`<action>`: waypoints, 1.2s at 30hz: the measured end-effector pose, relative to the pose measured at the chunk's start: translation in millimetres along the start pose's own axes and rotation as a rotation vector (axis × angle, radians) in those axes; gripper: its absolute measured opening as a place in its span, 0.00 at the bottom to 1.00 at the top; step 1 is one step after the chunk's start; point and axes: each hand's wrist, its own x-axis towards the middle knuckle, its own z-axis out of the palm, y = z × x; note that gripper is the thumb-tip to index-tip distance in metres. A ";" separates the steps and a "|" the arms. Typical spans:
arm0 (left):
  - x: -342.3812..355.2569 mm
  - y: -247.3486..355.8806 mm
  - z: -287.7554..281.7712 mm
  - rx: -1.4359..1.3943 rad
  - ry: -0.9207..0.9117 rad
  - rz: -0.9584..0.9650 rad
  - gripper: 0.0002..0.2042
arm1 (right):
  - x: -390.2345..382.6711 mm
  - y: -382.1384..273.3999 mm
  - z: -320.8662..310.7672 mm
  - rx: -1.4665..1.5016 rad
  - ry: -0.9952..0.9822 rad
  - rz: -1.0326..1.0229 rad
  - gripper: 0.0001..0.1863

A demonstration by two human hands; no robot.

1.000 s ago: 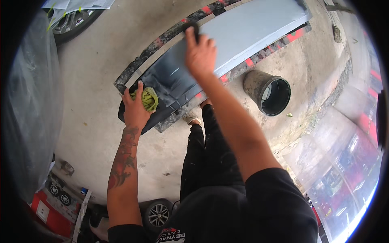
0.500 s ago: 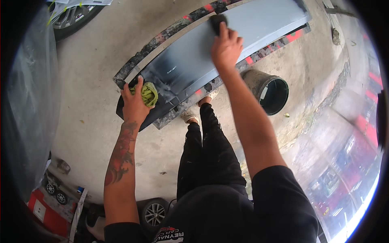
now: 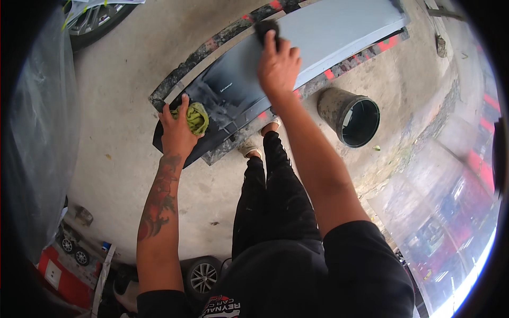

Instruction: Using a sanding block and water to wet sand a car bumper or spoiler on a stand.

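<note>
Upon grey-black car panel (image 3: 241, 79), gripping black pad (image 3: 265, 31) at front of right hand (image 3: 280, 66), upper centre; clutching green cloth (image 3: 198, 120) inside left hand (image 3: 178, 130), left of centre.

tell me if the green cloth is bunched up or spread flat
Bunched up: the green cloth shows as a crumpled, rounded wad with creases, at the left hand, with no part laid out flat in view.

Smooth panel (image 3: 323, 42), wrinkled cloth (image 3: 198, 118), rough concrete floor (image 3: 119, 106)

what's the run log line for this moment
left hand: holding green cloth | right hand: holding dark pad at grey panel | bucket: beside panel
</note>
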 end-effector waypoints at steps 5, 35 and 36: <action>1.2 -1.0 7.1 -0.006 -0.011 0.010 0.59 | -91.0 -53.7 -8.2 0.129 -0.249 -0.445 0.33; -1.3 -9.5 7.9 0.010 0.002 0.029 0.60 | -88.8 -22.4 -16.1 0.164 -0.253 -0.545 0.36; 0.5 -6.0 6.7 0.011 0.016 0.041 0.60 | -68.9 -1.8 -15.3 0.029 -0.201 -0.485 0.35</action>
